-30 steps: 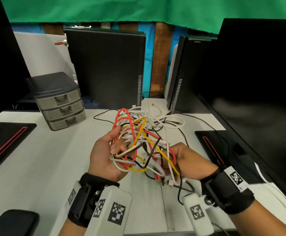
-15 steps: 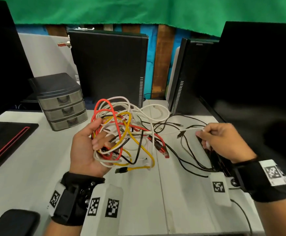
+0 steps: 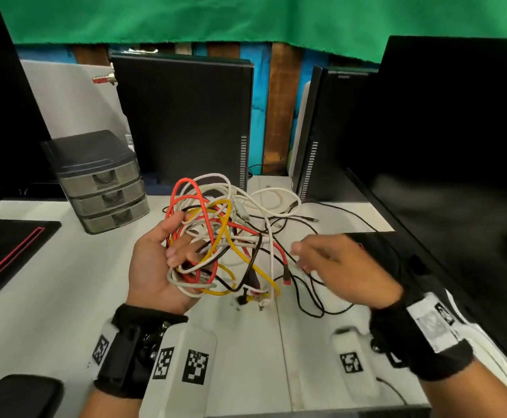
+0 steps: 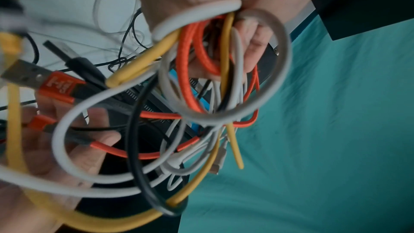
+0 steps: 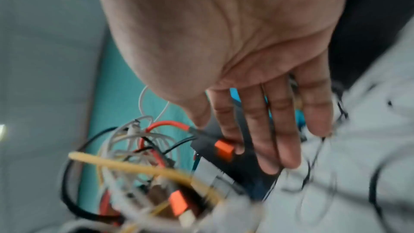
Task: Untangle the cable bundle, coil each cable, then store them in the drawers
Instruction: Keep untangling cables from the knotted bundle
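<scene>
While the tangled bundle of red, yellow, white and black cables [image 3: 225, 236] sits gripped in the left hand [image 3: 158, 267] above the white desk [image 3: 50, 282], nothing is separated or coiled; right hand [image 3: 342, 267] reaches empty, fingers straight; grey three-drawer plastic cabinet [image 3: 101, 182] unopened.

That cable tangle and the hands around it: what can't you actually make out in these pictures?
- Right hand: blurred in the head view; in its wrist view straight fingers reach a red plug, contact unclear.
- Cable bundle: which plug belongs to which cable is lost in overlaps.
- Left hand: its grip is partly hidden by loops in the left wrist view.
- Drawer unit: drawers shut, contents hidden.
</scene>
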Action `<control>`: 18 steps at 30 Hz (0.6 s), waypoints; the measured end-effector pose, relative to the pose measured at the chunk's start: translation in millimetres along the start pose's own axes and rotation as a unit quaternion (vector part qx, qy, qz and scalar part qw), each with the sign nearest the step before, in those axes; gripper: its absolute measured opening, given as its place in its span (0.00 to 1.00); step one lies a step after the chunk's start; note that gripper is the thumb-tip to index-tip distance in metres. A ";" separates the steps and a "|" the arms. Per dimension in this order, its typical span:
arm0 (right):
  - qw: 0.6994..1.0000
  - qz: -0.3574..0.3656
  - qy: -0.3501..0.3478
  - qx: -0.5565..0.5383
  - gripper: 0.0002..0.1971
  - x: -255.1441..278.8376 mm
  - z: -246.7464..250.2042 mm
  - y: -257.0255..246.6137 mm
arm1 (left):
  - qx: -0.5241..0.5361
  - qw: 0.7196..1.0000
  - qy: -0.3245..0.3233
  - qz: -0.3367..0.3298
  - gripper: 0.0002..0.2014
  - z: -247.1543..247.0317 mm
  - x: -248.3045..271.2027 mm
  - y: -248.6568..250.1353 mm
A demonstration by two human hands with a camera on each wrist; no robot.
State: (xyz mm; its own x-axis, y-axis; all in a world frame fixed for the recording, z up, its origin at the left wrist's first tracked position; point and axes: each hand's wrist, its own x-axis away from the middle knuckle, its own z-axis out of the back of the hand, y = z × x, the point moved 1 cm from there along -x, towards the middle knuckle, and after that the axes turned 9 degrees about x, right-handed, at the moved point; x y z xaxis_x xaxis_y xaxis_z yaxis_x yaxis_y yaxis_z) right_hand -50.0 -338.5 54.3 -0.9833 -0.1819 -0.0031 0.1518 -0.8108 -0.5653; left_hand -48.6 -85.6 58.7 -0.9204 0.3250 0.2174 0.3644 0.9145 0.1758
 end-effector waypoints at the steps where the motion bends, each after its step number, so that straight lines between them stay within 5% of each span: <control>1: 0.995 0.018 -0.056 -0.078 0.18 -1.1 -12.2 -3.4 | -0.002 1.000 -0.001 0.005 0.23 -2.1 0.2 -1.5; 3: 0.968 0.019 -0.126 -0.216 0.18 -1.3 -25.5 -6.0 | 0.009 1.000 -0.002 0.005 0.22 -4.2 0.5 -2.5; 6: 0.937 0.033 -0.141 -0.319 0.17 0.2 -19.2 -4.5 | -0.007 1.000 -0.023 -0.008 0.16 -3.3 -1.0 1.1; 11: 0.942 0.036 -0.056 -0.328 0.09 -3.5 -1.6 5.4 | -0.045 0.997 -0.063 0.012 0.08 2.6 -7.7 3.3; 15: 0.929 0.038 -0.041 -0.365 0.05 -4.8 -5.8 11.3 | -0.082 0.993 -0.082 0.000 0.10 -4.1 -7.2 -9.1; 18: 0.921 0.056 -0.063 -0.379 0.15 -4.2 -6.1 16.2 | -0.087 0.992 -0.091 0.005 0.14 -5.0 -4.7 -12.7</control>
State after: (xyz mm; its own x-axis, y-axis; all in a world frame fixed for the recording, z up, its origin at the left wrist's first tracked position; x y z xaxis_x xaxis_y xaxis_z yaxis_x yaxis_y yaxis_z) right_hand -44.0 -347.4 40.1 -0.9388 -0.3434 -0.0282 0.0915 -0.1697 -0.9812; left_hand -48.2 -100.0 60.3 -0.9208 0.3873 0.0458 0.3788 0.8605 0.3407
